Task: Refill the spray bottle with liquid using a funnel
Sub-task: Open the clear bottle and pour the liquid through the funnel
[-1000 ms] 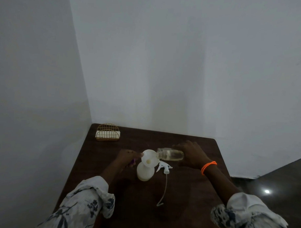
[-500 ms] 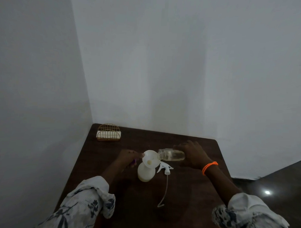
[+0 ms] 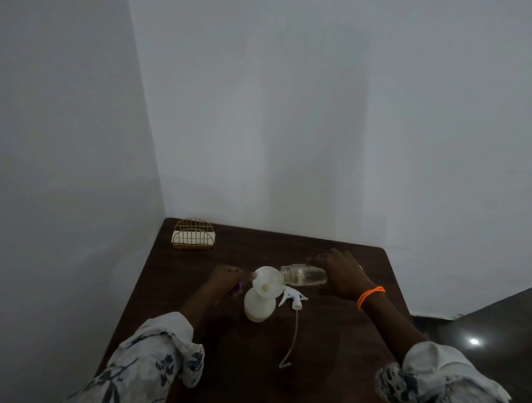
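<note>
A white spray bottle (image 3: 259, 308) stands upright on the dark wooden table (image 3: 329, 348) with a white funnel (image 3: 265, 282) set in its neck. My left hand (image 3: 227, 280) pinches the funnel's left rim; something small and purple shows under its fingers. My right hand (image 3: 342, 275) grips a clear glass jar (image 3: 303, 275) tipped on its side, its mouth over the funnel's right rim, a little pale liquid left inside. The spray head (image 3: 292, 298) lies on the table just right of the bottle, its thin dip tube trailing toward me.
A gold wire napkin holder (image 3: 193, 237) with white napkins stands at the table's far left corner, beside the white walls. The table's right edge drops to a dark shiny floor (image 3: 495, 330).
The jar holds slightly less liquid than before. Both hands, the funnel and the bottle keep their places.
</note>
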A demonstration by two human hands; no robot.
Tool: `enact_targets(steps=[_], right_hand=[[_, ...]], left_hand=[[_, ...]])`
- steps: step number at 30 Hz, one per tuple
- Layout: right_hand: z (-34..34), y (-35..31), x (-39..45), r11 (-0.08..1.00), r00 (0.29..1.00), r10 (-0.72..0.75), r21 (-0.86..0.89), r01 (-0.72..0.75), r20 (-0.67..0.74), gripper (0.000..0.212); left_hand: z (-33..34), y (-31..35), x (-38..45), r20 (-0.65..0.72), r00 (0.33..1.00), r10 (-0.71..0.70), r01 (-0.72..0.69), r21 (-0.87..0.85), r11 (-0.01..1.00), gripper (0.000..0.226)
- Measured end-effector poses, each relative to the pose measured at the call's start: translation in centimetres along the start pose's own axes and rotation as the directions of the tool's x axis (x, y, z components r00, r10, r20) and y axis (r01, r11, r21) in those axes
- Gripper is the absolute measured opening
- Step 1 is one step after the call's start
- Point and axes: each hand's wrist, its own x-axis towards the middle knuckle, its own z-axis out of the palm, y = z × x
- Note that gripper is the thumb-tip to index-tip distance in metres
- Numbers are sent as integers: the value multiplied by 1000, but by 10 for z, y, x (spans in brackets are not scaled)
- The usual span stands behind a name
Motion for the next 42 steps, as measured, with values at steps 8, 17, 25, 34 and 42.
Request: enact_targets(steps=[8,17,25,34,42], right_hand=[[-1,0,4,1000,1000,-7,-3,7,3,80],[-1,-3,6,1000,1000,-7,-16,6,-6,81],[1,-2,7,999,1000,-6,-38,6,-10,81],[2,0,7,999,1000,-8,-40,7,-9,76],[3,0,5,999,1000,-11,-51,10,-19,78]], left_hand=[[0,1,0,-6,1000,10,-10,-1,1000,33],[1,0,0,-13,1000,18,-17,3,1000,31],[2,2,-1,-35,999,-5,6,13,1000,28],[-3,2,-2,-29,999,-14,15,31,999,38],[-3,3,-6,-24,1000,-2,3,30,1000,38]])
